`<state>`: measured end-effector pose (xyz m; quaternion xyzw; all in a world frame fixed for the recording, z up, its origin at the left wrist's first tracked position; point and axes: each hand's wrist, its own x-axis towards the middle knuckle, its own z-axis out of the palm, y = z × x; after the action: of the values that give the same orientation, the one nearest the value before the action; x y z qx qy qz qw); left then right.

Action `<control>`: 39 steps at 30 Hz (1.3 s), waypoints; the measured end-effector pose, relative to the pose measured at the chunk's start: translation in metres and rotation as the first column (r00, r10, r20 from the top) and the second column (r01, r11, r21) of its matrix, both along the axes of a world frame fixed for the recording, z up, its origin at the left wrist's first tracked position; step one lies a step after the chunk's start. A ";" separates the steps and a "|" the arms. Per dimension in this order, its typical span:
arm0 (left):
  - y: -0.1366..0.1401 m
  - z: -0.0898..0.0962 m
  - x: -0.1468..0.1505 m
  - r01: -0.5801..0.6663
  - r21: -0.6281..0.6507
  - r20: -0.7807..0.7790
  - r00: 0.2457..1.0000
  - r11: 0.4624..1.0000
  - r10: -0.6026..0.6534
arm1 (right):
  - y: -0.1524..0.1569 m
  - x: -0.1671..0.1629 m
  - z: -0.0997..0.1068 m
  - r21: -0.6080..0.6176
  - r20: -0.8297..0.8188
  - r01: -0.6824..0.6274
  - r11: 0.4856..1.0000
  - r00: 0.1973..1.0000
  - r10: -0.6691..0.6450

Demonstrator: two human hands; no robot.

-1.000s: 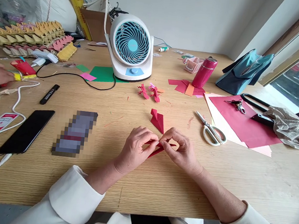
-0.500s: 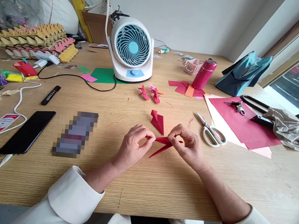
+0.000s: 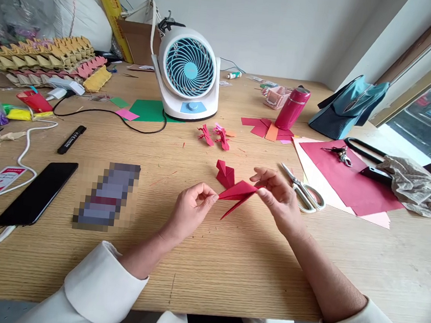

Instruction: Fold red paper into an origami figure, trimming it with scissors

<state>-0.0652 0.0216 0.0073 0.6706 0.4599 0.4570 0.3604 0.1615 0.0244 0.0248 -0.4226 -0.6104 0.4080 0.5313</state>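
A folded red origami paper point(image 3: 240, 191) with long pointed ends is held above the table between both hands. My left hand point(image 3: 194, 206) pinches its left tip between thumb and forefinger. The right end sits at the thumb of my right hand point(image 3: 278, 201), whose forefinger is lifted and bent. Just behind the held paper lies another folded red paper piece point(image 3: 225, 173), partly covered by it. Farther back are two small finished-looking red paper figures, one on the left point(image 3: 206, 135) and one on the right point(image 3: 223, 138).
White-handled scissors point(image 3: 306, 192) lie right of my right hand, beside red paper sheets point(image 3: 352, 178). A fan point(image 3: 190, 71), a pink bottle point(image 3: 292, 108) and a blue bag point(image 3: 346, 108) stand at the back. A black phone point(image 3: 38, 192) and a marker point(image 3: 72, 140) lie left.
The red paper has turned so a broader folded face shows. My right hand has shifted slightly right to its end, its fingers spreading more. My left hand keeps its pinch, slightly farther left.
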 end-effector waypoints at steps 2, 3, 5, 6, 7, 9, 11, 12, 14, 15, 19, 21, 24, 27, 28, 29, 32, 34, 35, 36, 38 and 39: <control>0.001 -0.002 0.002 -0.029 -0.125 0.162 0.986 0.992 0.050 | 0.001 -0.004 -0.001 -0.044 -0.074 0.014 0.999 0.997 -0.017; 0.001 -0.003 0.003 -0.034 -0.183 0.238 0.968 0.983 0.078 | 0.001 -0.007 -0.002 -0.070 -0.089 -0.007 0.997 0.996 0.001; -0.001 -0.004 0.007 -0.017 -0.286 0.358 0.926 0.958 0.123 | -0.002 -0.016 -0.004 -0.119 -0.087 -0.096 0.988 0.992 0.086; -0.002 -0.004 0.009 0.006 -0.331 0.400 0.906 0.944 0.135 | -0.004 -0.021 -0.006 -0.147 -0.074 -0.129 0.981 0.990 0.119; -0.004 -0.004 0.012 0.034 -0.368 0.432 0.891 0.929 0.138 | -0.006 -0.025 -0.008 -0.173 -0.067 -0.141 0.975 0.989 0.131; -0.009 -0.003 0.017 0.091 -0.414 0.472 0.872 0.906 0.128 | -0.011 -0.034 -0.014 -0.231 -0.083 -0.114 0.966 0.992 0.098; -0.013 -0.003 0.021 0.154 -0.436 0.496 0.863 0.886 0.094 | -0.015 -0.040 -0.019 -0.290 -0.125 -0.088 0.953 0.991 0.053; -0.015 -0.003 0.022 0.188 -0.443 0.506 0.860 0.877 0.071 | -0.016 -0.042 -0.021 -0.309 -0.157 -0.095 0.946 0.986 0.047; -0.017 -0.004 0.024 0.264 -0.458 0.513 0.858 0.849 0.010 | -0.018 -0.046 -0.022 -0.323 -0.242 -0.177 0.930 0.965 0.100; -0.017 -0.004 0.024 0.301 -0.469 0.503 0.864 0.830 -0.029 | -0.018 -0.047 -0.022 -0.320 -0.282 -0.241 0.916 0.947 0.150; -0.015 -0.001 0.018 0.362 -0.501 0.396 0.904 0.786 -0.163 | -0.018 -0.046 -0.018 -0.278 -0.290 -0.321 0.905 0.927 0.239; -0.012 0.003 0.014 0.315 -0.462 0.365 0.920 0.829 -0.146 | -0.016 -0.044 -0.018 -0.266 -0.194 -0.251 0.931 0.960 0.203; -0.006 0.007 0.009 0.212 -0.380 0.376 0.925 0.900 -0.060 | -0.016 -0.042 -0.021 -0.302 -0.074 -0.259 0.917 0.966 0.248; -0.003 0.007 0.009 0.151 -0.322 0.403 0.915 0.935 -0.009 | -0.019 -0.044 -0.023 -0.331 0.034 -0.310 0.891 0.940 0.339; -0.003 0.006 0.009 0.138 -0.307 0.409 0.913 0.942 0.000 | -0.020 -0.044 -0.023 -0.330 0.079 -0.313 0.891 0.931 0.356; -0.002 0.005 0.009 0.126 -0.296 0.413 0.911 0.947 0.007 | -0.021 -0.045 -0.022 -0.328 0.121 -0.312 0.892 0.922 0.367; -0.002 0.003 0.009 0.101 -0.284 0.409 0.912 0.953 0.025 | -0.023 -0.045 -0.020 -0.311 0.205 -0.300 0.902 0.906 0.372; -0.002 0.001 0.009 0.095 -0.284 0.416 0.909 0.954 0.034 | -0.024 -0.045 -0.020 -0.306 0.225 -0.300 0.904 0.899 0.375; -0.002 0.001 0.009 0.095 -0.282 0.426 0.904 0.955 0.035 | -0.024 -0.046 -0.020 -0.306 0.225 -0.304 0.902 0.898 0.378; -0.002 0.000 0.010 0.098 -0.279 0.437 0.899 0.955 0.035 | -0.023 -0.046 -0.020 -0.307 0.219 -0.308 0.901 0.898 0.381; -0.002 -0.001 0.010 0.113 -0.282 0.453 0.891 0.953 0.029 | -0.023 -0.046 -0.021 -0.308 0.207 -0.315 0.898 0.899 0.387; -0.002 -0.001 0.010 0.123 -0.290 0.461 0.887 0.949 0.026 | -0.023 -0.046 -0.022 -0.306 0.200 -0.321 0.896 0.899 0.390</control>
<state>-0.0548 0.0196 0.0059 0.4898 0.4107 0.5146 0.5715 0.1160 0.0013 0.0030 -0.4191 -0.6809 0.5190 0.3022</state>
